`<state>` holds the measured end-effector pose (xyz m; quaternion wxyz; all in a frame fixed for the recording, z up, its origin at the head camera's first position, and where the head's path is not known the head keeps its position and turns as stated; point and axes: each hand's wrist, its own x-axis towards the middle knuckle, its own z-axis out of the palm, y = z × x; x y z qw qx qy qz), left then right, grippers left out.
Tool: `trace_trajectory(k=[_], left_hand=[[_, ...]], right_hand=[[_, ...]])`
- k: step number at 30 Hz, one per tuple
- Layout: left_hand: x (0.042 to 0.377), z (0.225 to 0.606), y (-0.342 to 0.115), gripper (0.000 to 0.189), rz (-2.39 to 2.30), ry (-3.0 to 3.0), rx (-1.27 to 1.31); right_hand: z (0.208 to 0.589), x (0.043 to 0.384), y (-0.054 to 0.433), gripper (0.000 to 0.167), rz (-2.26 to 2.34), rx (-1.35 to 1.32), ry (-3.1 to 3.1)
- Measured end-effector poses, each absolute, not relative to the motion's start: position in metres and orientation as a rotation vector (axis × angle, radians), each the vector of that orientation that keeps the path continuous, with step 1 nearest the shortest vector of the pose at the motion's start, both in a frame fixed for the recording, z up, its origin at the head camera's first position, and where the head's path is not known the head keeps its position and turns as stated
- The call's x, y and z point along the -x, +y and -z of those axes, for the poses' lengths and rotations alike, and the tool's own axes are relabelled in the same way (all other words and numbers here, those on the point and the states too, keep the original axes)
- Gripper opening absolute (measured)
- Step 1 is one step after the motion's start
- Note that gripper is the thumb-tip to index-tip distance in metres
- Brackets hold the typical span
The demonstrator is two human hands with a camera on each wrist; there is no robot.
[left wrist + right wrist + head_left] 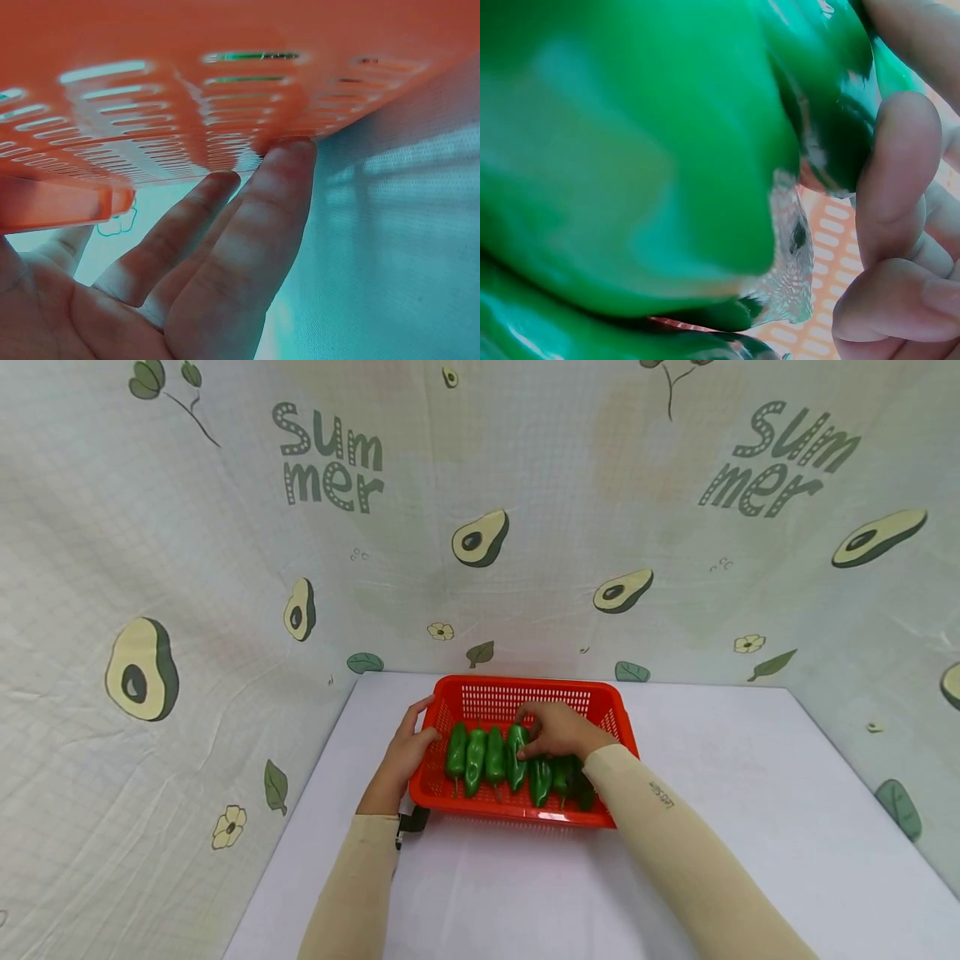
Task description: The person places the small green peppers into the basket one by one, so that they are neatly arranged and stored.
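Note:
Several glossy green peppers (475,764) lie side by side in a red slotted plastic basket (517,814). My right hand (558,729) reaches over the right part of the basket and pinches one pepper (514,768) near the middle of the row, thumb and fingers at its upper half. In the right wrist view, curled fingers sit against a dark green pepper (836,97), while another pepper (630,172) fills the foreground. My left hand (403,752) holds the basket's left side, thumb over the rim and fingers against the slotted outside wall (150,120).
The basket stands on a white-covered table (720,793), near its back edge. A cloth backdrop (540,610) printed with avocados and leaves rises behind and at both sides. A dark strap (414,820) shows at the left wrist.

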<state>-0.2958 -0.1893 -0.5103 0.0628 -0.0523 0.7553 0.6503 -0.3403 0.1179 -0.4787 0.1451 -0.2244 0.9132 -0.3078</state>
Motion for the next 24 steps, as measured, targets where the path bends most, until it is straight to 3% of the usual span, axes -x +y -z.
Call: trace_trajectory(k=[24], left_hand=[[0.2943,0.5121,-0.1897,0.067,-1.969,2.282,0.134]], right_hand=[[0.4796,0.3378,0.1174,0.056,0.864,0.562,2.666]])
